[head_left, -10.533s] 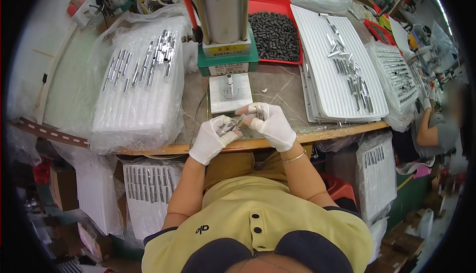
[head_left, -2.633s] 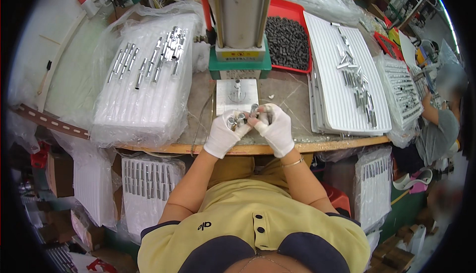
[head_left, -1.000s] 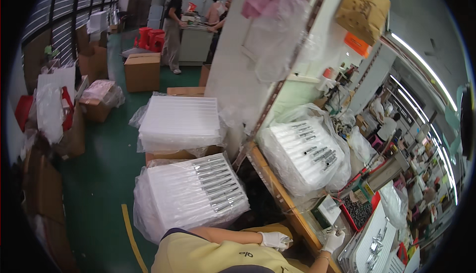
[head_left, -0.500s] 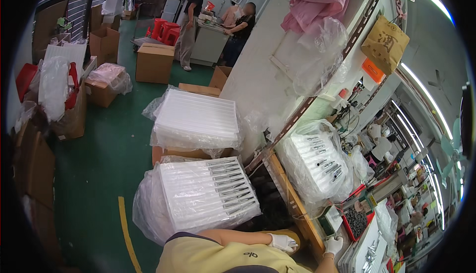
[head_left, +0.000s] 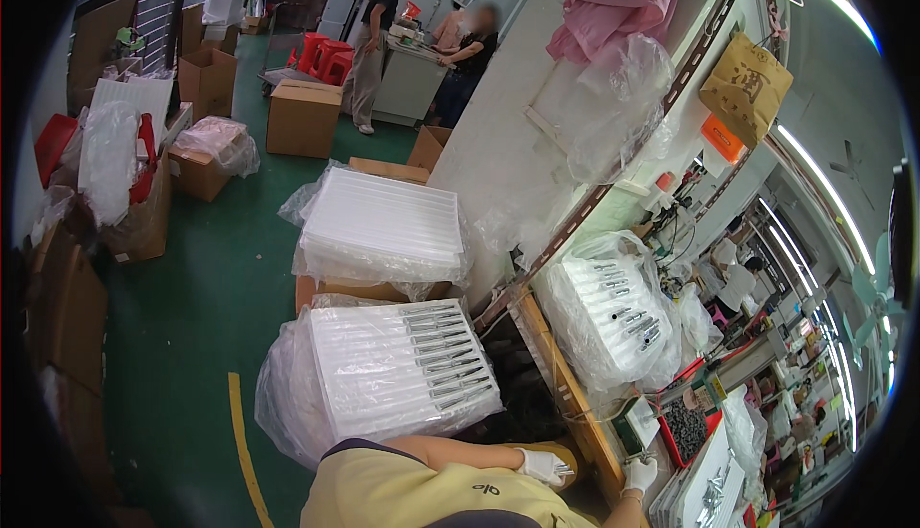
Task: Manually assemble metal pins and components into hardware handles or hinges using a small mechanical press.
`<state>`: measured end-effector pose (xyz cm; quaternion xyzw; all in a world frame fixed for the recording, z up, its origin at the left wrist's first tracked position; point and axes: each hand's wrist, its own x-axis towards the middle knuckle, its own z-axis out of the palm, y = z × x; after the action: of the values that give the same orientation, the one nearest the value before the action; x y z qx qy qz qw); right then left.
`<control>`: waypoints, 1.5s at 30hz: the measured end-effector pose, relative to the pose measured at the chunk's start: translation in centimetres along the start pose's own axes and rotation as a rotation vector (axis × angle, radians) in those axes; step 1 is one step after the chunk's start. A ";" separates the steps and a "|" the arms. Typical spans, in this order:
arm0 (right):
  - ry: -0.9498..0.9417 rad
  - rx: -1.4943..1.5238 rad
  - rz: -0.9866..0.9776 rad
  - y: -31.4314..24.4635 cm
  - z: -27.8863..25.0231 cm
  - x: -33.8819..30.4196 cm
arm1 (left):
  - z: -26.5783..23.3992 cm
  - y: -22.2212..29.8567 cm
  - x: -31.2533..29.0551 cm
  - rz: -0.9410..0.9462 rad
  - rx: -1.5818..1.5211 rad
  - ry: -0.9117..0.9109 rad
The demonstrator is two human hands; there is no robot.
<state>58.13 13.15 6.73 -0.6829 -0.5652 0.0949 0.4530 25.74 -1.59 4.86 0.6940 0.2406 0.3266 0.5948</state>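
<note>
My left hand (head_left: 542,467), in a white glove, is closed around a few shiny metal rods whose ends stick out past the fingers. My right hand (head_left: 640,473), also gloved, is at the bench edge with its fingers curled, touching or just below a small green-and-white box (head_left: 640,424); anything between those fingers is too small to make out. Beside it lies a white tray (head_left: 685,499) bearing loose silver metal parts (head_left: 714,494). A red bin (head_left: 685,429) of small dark parts stands just beyond the right hand.
Left of me, a plastic-wrapped white ribbed tray (head_left: 369,365) holds a row of metal rods (head_left: 446,355). Another ribbed tray (head_left: 383,212) is behind it on a carton. A bagged foam tray (head_left: 613,308) rests on the wooden-edged bench (head_left: 575,399). People stand at a far counter (head_left: 407,87).
The view has shifted slightly. My right hand stays by the small box and my left hand still grips the metal rods, with little movement in either.
</note>
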 end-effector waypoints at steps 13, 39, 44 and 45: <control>-0.033 0.025 -0.077 -2.7 -0.8 -2.0 | 0.4 0.3 0.0 -0.082 0.020 0.006; -0.017 -0.033 -0.100 -3.3 -1.0 -2.3 | 0.7 0.1 0.4 -0.134 0.082 0.016; -0.016 0.010 -0.087 -2.3 -0.9 -2.1 | 0.7 0.0 0.5 -0.137 0.057 0.007; -0.022 0.023 -0.087 -3.1 -1.0 -2.4 | 0.7 0.0 0.4 -0.145 0.059 0.009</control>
<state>55.82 10.41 8.61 -0.6514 -0.5980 0.0891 0.4584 26.59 -1.75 4.85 0.6906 0.3025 0.2788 0.5949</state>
